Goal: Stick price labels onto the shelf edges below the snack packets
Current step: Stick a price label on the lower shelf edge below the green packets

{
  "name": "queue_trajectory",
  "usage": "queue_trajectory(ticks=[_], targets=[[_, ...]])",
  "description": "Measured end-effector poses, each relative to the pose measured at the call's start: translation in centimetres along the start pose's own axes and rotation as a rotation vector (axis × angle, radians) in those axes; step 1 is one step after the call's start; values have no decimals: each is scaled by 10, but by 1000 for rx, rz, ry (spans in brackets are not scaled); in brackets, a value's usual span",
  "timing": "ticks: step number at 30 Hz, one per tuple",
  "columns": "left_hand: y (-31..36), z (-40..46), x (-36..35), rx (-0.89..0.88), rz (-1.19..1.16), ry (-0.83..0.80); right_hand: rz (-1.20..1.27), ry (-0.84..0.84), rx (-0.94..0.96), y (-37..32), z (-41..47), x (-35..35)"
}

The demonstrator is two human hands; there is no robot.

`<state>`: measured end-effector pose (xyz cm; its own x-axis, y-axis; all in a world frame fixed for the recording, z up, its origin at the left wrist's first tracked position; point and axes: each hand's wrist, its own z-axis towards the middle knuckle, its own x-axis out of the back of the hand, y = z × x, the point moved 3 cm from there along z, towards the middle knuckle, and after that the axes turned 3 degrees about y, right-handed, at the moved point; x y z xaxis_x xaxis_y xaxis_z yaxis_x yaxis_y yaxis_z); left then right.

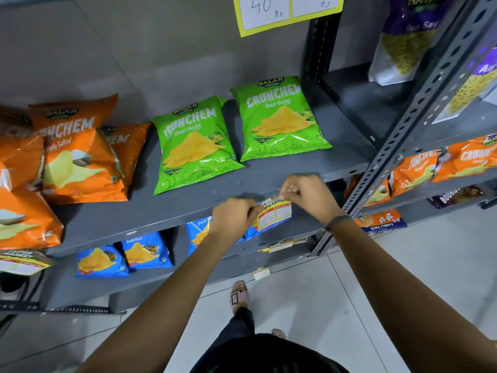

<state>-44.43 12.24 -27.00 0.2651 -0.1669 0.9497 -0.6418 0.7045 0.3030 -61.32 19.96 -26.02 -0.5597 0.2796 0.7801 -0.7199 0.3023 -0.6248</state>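
Note:
A yellow-bordered price label [274, 215] with white fields hangs at the front edge of the grey shelf [166, 208], below two green snack packets [195, 146] [279, 118]. My left hand [234, 215] pinches the label's left side. My right hand [306, 193] pinches its top right corner against the shelf edge. Whether the label is stuck to the edge I cannot tell.
Orange packets [78, 154] fill the shelf's left part, with another label [22, 261] on the edge below them. Blue packets [145, 250] lie on the lower shelf. A perforated upright post [403, 135] stands to the right. A handwritten price sign [269, 12] hangs above.

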Motion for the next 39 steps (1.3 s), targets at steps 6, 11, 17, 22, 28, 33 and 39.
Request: queue_trajectory(ticks=[6, 11, 17, 22, 28, 33, 39], targets=[[3, 3, -16, -57, 294, -71, -307, 22, 118, 0, -8, -12], [4, 12, -23, 49, 339, -92, -414, 74, 105, 0, -4, -22], [8, 14, -28, 149, 368, -120, -452, 107, 96, 0, -1, -26], [5, 13, -22, 154, 358, -48, -306, 142, 90, -5, -7, -18], [5, 14, -15, 131, 317, 34, -189, 153, 84, -11, -7, -7], [11, 24, -6, 119, 320, 79, -203, 150, 54, -11, 0, -6], [18, 35, -3, 201, 311, 63, -221, 191, 28, -10, -1, -5]])
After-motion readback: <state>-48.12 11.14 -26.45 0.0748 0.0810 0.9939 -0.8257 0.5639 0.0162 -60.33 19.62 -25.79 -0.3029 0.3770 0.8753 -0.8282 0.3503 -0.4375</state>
